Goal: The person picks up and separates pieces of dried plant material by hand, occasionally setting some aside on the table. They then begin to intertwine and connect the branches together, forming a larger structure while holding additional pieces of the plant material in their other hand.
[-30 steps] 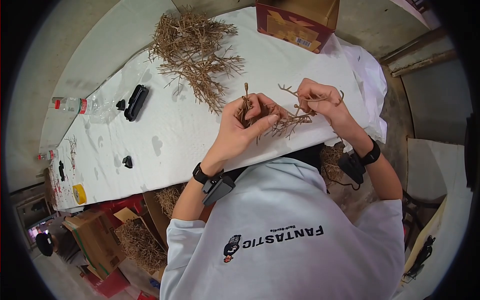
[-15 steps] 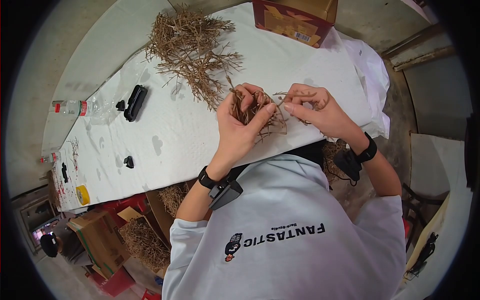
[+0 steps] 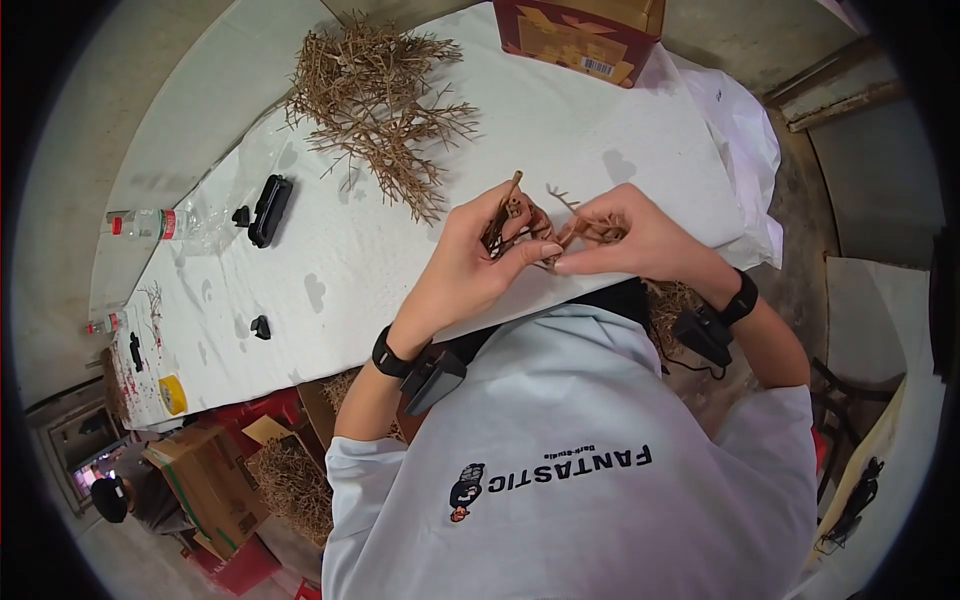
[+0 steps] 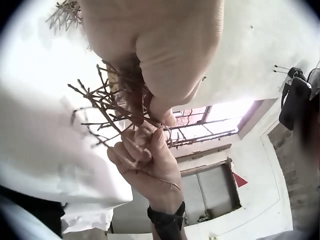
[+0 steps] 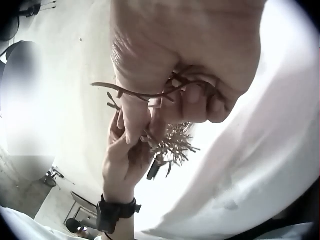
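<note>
Curled round a bundle of brown twigs (image 4: 107, 107), my left hand (image 3: 472, 260) is over the table's near edge, its thumb pressing at the bundle's right side. A thicker stem end sticks up above its fingers. My right hand (image 3: 640, 235) touches or nearly touches the left thumb and pinches a thin branching twig (image 5: 145, 94), which curves across its palm in the right wrist view. The fingertips of both hands meet at the bundle, and the exact contact is partly hidden. A large heap of similar twigs (image 3: 375, 100) lies on the white table beyond the hands.
A red-brown box (image 3: 580, 40) stands at the far edge. Black devices (image 3: 269, 210), a bottle (image 3: 150, 224) and yellow tape (image 3: 172, 394) are on the left. Cardboard boxes (image 3: 205, 490) with twigs stand below the table; a person (image 3: 140, 495) is at lower left.
My right hand has come in from the right to the left hand's thumb, bringing its twig along. My left hand still grips the bundle. The head view has shifted slightly.
</note>
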Demonstrator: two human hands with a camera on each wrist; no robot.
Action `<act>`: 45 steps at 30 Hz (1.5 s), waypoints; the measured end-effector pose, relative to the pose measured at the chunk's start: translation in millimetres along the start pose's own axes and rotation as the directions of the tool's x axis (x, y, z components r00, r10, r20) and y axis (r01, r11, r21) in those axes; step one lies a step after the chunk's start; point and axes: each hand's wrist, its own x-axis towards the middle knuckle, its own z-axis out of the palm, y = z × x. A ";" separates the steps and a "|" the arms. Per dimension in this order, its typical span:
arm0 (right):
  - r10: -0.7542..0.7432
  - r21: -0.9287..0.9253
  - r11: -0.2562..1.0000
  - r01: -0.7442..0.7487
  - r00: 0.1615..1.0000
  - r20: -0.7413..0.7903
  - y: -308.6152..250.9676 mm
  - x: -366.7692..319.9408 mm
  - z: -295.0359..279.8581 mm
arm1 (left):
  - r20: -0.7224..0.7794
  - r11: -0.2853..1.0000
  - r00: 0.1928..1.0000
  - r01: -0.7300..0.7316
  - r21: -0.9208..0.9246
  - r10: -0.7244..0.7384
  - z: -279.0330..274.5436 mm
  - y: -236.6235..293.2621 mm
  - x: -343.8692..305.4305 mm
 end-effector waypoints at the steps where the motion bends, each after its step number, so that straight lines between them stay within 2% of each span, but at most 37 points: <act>1: -0.009 -0.043 0.999 0.009 1.000 -0.017 2.7 1.5 5.5 | 0.000 1.000 1.000 0.000 0.001 0.000 0.3 0.8 0.4; 3: -0.017 -0.086 0.996 0.014 0.999 -0.028 4.6 1.5 9.5 | -0.017 0.999 1.000 -0.023 0.028 0.024 0.4 2.0 0.4; 5: -0.053 0.058 0.997 0.055 0.998 -0.030 5.4 0.2 10.1 | -0.032 0.999 0.999 -0.033 0.042 0.034 -1.0 -0.5 -0.8; 7: -0.072 0.127 0.989 0.076 0.997 -0.034 4.2 -2.3 7.0 | 0.020 0.986 1.000 -0.018 -0.168 0.022 -6.2 -7.2 -0.6; 8: -0.044 0.095 0.995 0.042 0.999 0.020 2.5 -5.5 3.5 | 0.049 0.963 0.999 -0.007 -0.271 0.021 -8.1 -7.0 -0.1; 10: 0.015 0.026 0.999 -0.019 0.992 0.122 -1.7 -11.8 -3.8 | 0.094 0.963 0.996 0.019 -0.269 0.007 -10.8 -6.5 -2.0; 11: 0.016 0.027 0.999 -0.020 0.992 0.121 -5.0 -14.2 -6.3 | 0.138 0.963 0.990 0.049 -0.266 -0.013 -11.9 -4.4 -3.9; 13: 0.001 -0.117 0.993 0.016 0.990 0.141 -15.2 -18.4 -12.7 | 0.182 0.962 0.983 0.080 -0.262 -0.032 -16.2 -3.8 -6.1; 16: 0.014 -0.257 0.966 0.033 0.984 0.176 -22.1 -20.3 -15.4 | 0.242 0.921 0.950 0.265 -0.285 -0.198 -22.6 -6.0 -8.2; 17: 0.029 -0.325 0.945 0.040 0.978 0.206 -24.0 -18.8 -15.9 | 0.241 0.922 0.951 0.262 -0.285 -0.196 -22.3 -7.0 -7.8; 20: 0.052 -0.425 0.903 0.067 0.964 0.262 -22.5 -16.4 -17.4 | 0.212 0.994 0.972 0.109 -0.007 -0.105 -17.2 -10.6 -9.5; 21: 0.054 -0.457 0.885 0.086 0.957 0.284 -20.9 -16.3 -18.1 | 0.211 0.994 0.972 0.110 -0.009 -0.106 -17.6 -8.4 -10.5; 24: 0.059 -0.501 0.857 0.119 0.944 0.326 -20.7 -16.4 -18.2 | 0.334 0.943 0.932 0.026 0.331 -0.143 -21.3 11.3 -12.1; 28: 0.043 -0.515 0.840 0.170 0.926 0.376 -28.0 -14.8 -16.8 | 0.355 0.968 0.933 -0.028 0.251 -0.065 -23.9 16.7 -22.8; 33: 0.000 -0.522 0.822 0.227 0.917 0.398 -36.0 -16.3 -11.0 | 0.393 0.946 0.916 -0.050 0.320 -0.084 -29.4 20.4 -31.7; 36: 0.015 -0.544 0.804 0.240 0.906 0.422 -39.4 -16.0 -7.4 | 0.479 0.939 0.865 -0.027 0.344 -0.151 -31.1 26.8 -36.3; 42: 0.095 -0.554 0.805 0.211 0.876 0.472 -48.1 -16.3 -3.0 | 0.494 0.958 0.848 0.052 0.283 -0.192 -31.1 33.3 -42.0; 45: 0.067 -0.548 0.802 0.239 0.874 0.481 -45.7 -18.7 -0.6 | 0.507 0.967 0.843 0.061 0.246 -0.182 -33.2 28.6 -48.5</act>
